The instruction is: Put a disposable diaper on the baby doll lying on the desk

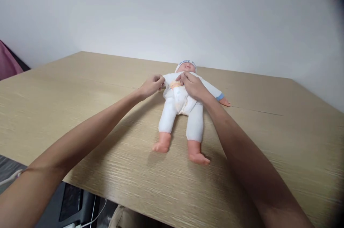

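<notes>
A baby doll (182,113) lies on its back on the wooden table (80,113), feet toward me, wearing a white romper and a white cap. My left hand (152,85) pinches the romper's cloth at the doll's right shoulder, fingers closed on the fabric. My right hand (194,86) rests on the doll's chest, its fingers curled and gripping the cloth near the collar. The romper is parted at the chest, showing an orange patch. One doll hand with a blue cuff (220,97) sticks out to the right.
The table runs to a white wall at the back. A pink cloth (8,64) shows at the far left. Below the near table edge lie a dark object (71,203) and white cables (92,217).
</notes>
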Demonstrator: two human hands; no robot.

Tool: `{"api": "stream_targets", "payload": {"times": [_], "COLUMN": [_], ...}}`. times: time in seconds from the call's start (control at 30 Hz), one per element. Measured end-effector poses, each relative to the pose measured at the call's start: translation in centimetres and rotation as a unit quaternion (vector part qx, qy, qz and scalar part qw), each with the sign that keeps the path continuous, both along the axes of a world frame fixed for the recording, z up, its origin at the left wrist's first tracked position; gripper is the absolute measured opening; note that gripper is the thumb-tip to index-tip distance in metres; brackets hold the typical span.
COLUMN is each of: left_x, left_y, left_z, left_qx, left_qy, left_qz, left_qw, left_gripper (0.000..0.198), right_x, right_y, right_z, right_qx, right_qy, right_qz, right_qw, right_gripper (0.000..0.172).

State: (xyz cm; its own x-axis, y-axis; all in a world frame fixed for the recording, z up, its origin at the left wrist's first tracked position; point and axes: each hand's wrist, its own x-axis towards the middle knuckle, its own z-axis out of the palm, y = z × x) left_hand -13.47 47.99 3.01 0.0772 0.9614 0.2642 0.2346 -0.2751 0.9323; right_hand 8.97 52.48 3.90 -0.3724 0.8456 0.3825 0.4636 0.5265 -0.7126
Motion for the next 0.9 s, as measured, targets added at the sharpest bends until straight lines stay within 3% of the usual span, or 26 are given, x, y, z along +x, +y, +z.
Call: {"api": "stream_targets", "payload": {"times": [0.33, 0.7, 0.9], "left_x": [3.2, 5.1, 4.5], "left_y": [1.2, 0.7, 0.6], "left_z": [-0.9, -0.1, -1.1], "left_qx": [0.021, 0.010, -0.003], "left_qy": [-0.025, -0.040, -0.070], "left_qz": [-0.014, -0.043, -0.052], "left_qw": [0.999, 0.998, 0.996], "left_gripper": [0.035, 0.036, 0.007], "right_x": [-0.2, -0.3, -0.3], "right_y": [-0.6, -0.8, -0.3], "right_z": [0.7, 0.8, 0.3], "right_qx": [-0.007, -0.022, -0.032], "right_qy": [-0.016, -0.022, 0.012], "right_qz": [-0.024, -0.033, -0.038], "right_qw": [1.000, 0.999, 0.999], "right_gripper": [0.031, 0.032, 0.026]}}
